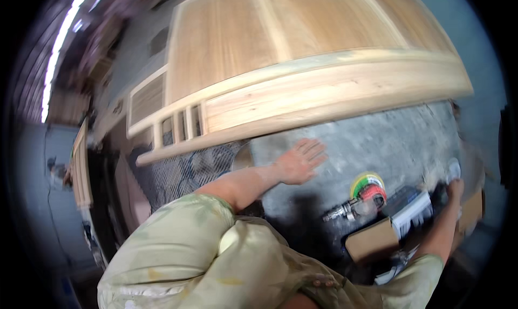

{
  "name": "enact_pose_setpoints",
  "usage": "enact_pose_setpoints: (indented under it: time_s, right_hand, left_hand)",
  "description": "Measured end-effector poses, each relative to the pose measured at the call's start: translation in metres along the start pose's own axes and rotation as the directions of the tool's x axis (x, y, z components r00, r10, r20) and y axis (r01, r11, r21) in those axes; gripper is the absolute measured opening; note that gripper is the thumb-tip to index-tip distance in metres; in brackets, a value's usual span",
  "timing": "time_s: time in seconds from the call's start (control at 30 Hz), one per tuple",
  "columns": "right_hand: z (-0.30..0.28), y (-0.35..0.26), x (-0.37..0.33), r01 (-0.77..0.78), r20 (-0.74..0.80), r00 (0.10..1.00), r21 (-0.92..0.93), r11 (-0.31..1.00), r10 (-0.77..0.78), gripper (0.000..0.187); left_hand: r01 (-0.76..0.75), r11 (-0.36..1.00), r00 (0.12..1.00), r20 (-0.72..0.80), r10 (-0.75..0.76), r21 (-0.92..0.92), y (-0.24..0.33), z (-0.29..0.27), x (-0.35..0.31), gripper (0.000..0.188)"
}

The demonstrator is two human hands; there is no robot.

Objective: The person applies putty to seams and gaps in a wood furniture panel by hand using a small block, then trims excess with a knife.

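Looking like a woodworking shop: showing a big bare-wood panel at twelve o'clock, a red disc tool and a carton towards four, a wooden frame at nine and, towards ten, a long bright strip.

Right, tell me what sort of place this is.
Probably a woodworking shop: there's a large pale-and-brown panelled wooden piece with short slats, a red-and-silver handheld power tool with a round green-and-yellow edge, and a mottled grey flat work surface.
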State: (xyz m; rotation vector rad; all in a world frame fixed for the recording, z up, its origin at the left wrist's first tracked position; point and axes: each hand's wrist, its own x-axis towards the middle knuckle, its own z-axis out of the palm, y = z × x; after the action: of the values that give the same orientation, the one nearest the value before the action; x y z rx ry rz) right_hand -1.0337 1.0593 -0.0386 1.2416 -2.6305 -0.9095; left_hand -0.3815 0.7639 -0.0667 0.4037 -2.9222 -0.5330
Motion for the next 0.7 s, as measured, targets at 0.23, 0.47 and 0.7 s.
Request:
enact_pose_setpoints:
  time_s: [0.23, 0.47, 0.7]
  right_hand:
    - [0.011, -0.079, 0.079, 0.061, 0.475, 0.878, 0.019, 0.998, -0.063, 0.037]
    - [-0.033, -0.06, 0.063, -0.518, 0.061, 0.628, 0.776, 0.359, 0.776, 0.041]
    - [-0.17, -0.097, -0.016, 0.016, 0.032, 0.898, 0.994, -0.106, 0.438, 0.022]
  left_hand:
    - [0.07, 0.997, 0.997, -0.012, -0.07, -0.03, 0.011, 0.006, -0.027, 0.056]
    - [0.062, 0.994, 0.994, -0.086, -0.069, -0.086, 0.014, 0.01, -0.022, 0.057]
    - [0.103, 0.994, 0.994, -0.041, -0.105, -0.042, 0.005, 0.013, -0.03, 0.057]
